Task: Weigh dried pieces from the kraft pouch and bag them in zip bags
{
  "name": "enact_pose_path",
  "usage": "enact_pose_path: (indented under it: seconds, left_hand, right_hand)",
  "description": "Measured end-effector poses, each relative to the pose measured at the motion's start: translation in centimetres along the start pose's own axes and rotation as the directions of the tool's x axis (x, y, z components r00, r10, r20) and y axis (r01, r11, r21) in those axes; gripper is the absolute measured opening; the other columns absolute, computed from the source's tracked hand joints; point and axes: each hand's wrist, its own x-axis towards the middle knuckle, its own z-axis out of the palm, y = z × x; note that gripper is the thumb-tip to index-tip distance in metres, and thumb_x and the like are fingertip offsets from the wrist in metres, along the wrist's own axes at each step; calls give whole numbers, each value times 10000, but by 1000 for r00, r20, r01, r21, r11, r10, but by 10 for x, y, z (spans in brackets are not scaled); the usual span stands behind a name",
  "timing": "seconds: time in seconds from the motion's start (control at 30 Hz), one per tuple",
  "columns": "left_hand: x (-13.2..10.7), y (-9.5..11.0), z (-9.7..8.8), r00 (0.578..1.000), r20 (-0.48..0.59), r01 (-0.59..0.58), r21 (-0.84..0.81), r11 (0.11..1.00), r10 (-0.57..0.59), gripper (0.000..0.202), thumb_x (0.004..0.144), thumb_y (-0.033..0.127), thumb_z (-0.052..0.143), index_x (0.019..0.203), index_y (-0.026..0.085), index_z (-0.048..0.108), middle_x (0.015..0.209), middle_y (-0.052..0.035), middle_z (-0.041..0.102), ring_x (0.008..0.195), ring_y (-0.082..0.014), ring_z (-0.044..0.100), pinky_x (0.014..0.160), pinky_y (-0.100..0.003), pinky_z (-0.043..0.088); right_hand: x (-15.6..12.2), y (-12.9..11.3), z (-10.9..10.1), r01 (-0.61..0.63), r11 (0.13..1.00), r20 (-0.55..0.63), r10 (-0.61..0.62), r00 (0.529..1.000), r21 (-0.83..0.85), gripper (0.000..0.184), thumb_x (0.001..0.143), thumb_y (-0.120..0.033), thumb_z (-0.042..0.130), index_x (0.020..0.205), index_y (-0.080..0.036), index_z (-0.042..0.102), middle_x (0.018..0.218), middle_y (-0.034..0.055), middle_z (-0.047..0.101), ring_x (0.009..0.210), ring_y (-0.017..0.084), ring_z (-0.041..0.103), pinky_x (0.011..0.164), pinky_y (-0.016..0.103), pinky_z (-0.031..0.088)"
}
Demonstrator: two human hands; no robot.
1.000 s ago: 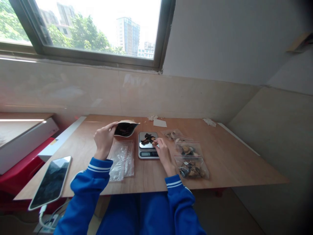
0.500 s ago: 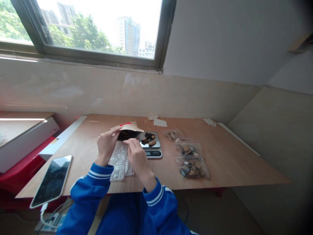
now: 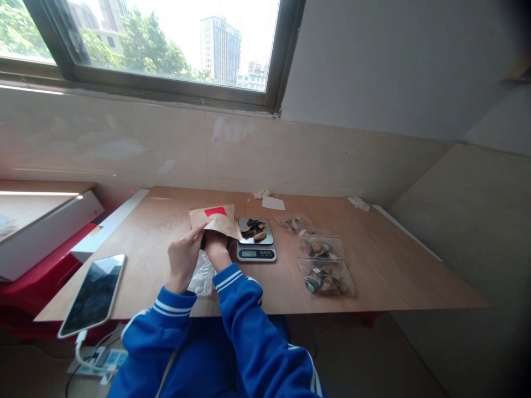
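The left hand (image 3: 181, 262) pinches the kraft paper pouch (image 3: 213, 216) with narrow fingers; the right hand (image 3: 215, 251) passes behind it, fingers hidden. The digital scale (image 3: 256, 253) stands at three o'clock.

Wood table (image 3: 373, 287), digi scale (image 3: 256, 239), phone (image 3: 92, 295), zip bags (image 3: 326, 278)

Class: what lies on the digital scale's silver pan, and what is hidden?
Dark and tan dried slices lie on the silver metal scale pan; the pan beneath them is hidden.

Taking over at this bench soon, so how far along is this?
Done: three filled zip bags lie to the right. In hand: a kraft pouch, pinched by the left hand, with the right hand at it. Still out: dark pieces on the digital scale and an empty-looking clear bag.
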Motion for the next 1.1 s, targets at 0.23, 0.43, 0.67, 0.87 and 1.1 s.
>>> enact_pose_path:
  seconds: [0.23, 0.43, 0.67, 0.87, 1.1]
  left_hand:
    - [2, 0, 4, 999, -40, 6, 4, 1000, -6, 300, 890, 292, 577, 1171, 293, 685, 764, -45, 755, 630, -159, 653, 551, -214, 350]
    - [3, 2, 5, 998, -66, -3, 4, 1000, 3, 290, 883, 280, 594, 1155, 293, 692, 714, -45, 741, 609, -151, 639, 547, -210, 339]
    - [4, 2, 9, 998, -68, -5, -13, 1000, 4, 289, 877, 266, 598, 1149, 291, 694, 744, -45, 749, 624, -144, 641, 548, -198, 345]
    - [7, 6, 9, 998, -41, -35, 49, 998, 37, 322, 896, 285, 574, 1208, 309, 651, 754, -38, 752, 562, -127, 608, 513, -203, 308]
    - [13, 1, 10, 998, -58, -25, 70, 997, 29, 313, 905, 343, 561, 1200, 317, 659, 744, -44, 748, 577, -147, 617, 530, -216, 314]
  right_hand:
    - [-22, 1, -30, -2, 988, 288, 48, 956, -155, 416, 936, -121, 438, 1345, -68, 492, 1371, 176, 536, 1275, 302, 495, 1116, 428, 333]
    - [-43, 4, -36, -33, 997, 298, 54, 953, -76, 422, 930, -55, 366, 1321, -85, 521, 1281, 172, 599, 1178, 272, 570, 1050, 394, 421]
    - [-41, 5, -39, -79, 995, 254, 61, 965, 62, 408, 892, 5, 353, 1175, -115, 621, 1134, 152, 666, 1031, 274, 632, 946, 408, 499]
    - [-63, 5, -67, -27, 975, 53, 16, 998, 222, 397, 892, -4, 350, 1160, -145, 607, 1123, 141, 636, 1079, 252, 584, 936, 405, 497]
    - [-82, 68, -120, -141, 624, 29, 186, 982, 768, 209, 893, -326, 560, 1016, -182, 647, 969, 65, 706, 908, 199, 665, 823, 321, 542]
